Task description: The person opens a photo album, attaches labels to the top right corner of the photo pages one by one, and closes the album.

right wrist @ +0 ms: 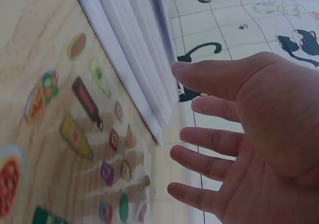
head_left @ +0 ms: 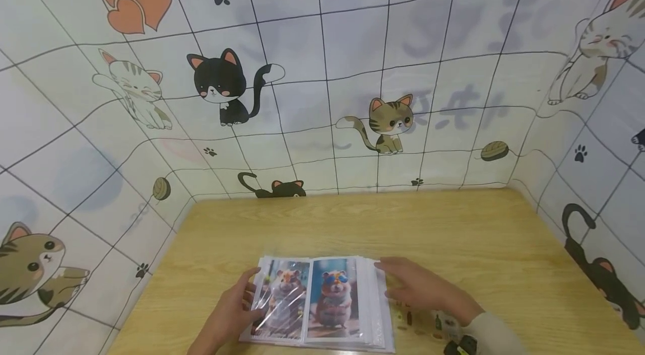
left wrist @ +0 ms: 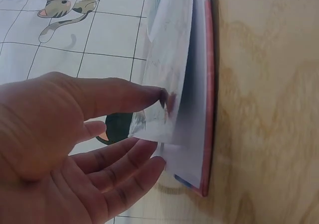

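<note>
A photo album [head_left: 369, 310] with clear sleeves lies spread on the wooden table, a hamster picture on each side. The right-hand picture [head_left: 332, 299] shows a hamster in blue glasses. My left hand [head_left: 232, 307] is at the album's left edge. In the left wrist view, its thumb rests on a clear sleeve page [left wrist: 167, 69] and its fingers sit behind that page's edge, pinching it; a red-edged cover [left wrist: 208, 84] stands below. My right hand [head_left: 415, 282], fingers extended, is at the right edge, its thumb tip beside the page stack [right wrist: 134, 45].
A clear sheet of food stickers [head_left: 415, 321] lies on the table right of the album, partly beneath my right forearm. A black device [head_left: 461, 345] is on my right wrist. Cat-print cloth [head_left: 297, 75] walls the table at the back and both sides.
</note>
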Motion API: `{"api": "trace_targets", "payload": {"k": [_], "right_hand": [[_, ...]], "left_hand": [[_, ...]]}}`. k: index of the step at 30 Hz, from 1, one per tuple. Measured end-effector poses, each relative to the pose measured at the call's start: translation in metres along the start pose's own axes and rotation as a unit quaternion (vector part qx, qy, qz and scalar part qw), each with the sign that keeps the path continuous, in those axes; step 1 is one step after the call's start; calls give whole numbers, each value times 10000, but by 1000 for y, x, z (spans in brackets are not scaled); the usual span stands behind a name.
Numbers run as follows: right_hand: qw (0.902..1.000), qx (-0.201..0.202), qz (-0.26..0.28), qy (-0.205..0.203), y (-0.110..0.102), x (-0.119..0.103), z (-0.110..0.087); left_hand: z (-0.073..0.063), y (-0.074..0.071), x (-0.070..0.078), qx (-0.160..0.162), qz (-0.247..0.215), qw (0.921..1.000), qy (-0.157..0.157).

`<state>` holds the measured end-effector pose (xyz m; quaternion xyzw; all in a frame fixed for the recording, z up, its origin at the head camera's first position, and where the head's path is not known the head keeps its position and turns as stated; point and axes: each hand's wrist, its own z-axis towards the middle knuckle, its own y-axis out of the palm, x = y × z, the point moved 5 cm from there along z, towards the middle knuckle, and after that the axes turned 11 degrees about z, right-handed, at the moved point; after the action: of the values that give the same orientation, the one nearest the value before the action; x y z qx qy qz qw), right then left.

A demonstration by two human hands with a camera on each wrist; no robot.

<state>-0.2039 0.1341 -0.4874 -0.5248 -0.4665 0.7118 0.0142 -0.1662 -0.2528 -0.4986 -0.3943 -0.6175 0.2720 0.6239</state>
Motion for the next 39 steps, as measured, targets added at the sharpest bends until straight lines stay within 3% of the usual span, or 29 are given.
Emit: {"api": "trace_targets", "payload": {"k": [7, 15, 29, 32, 35, 39], "right_hand": [[9997, 209, -82, -43, -15, 5, -14], [9990, 386, 16, 214, -25, 17, -27], [9979, 334, 80, 557, -29, 40, -50], [9978, 355, 130, 538, -29, 43, -53], [9980, 387, 83, 500, -29, 45, -55], [9981, 454, -30, 417, -28, 46, -58]], "left_hand": [[-1, 1, 1, -19, 191, 9998, -83], [0, 1, 2, -23, 219, 9997, -116], [0, -1, 8, 206, 575, 9977, -278], [1, 3, 19, 243, 599, 9979, 8], [1, 8, 40, 270, 587, 9957, 669], [-1, 17, 76, 335, 886, 9803, 1731]]}}
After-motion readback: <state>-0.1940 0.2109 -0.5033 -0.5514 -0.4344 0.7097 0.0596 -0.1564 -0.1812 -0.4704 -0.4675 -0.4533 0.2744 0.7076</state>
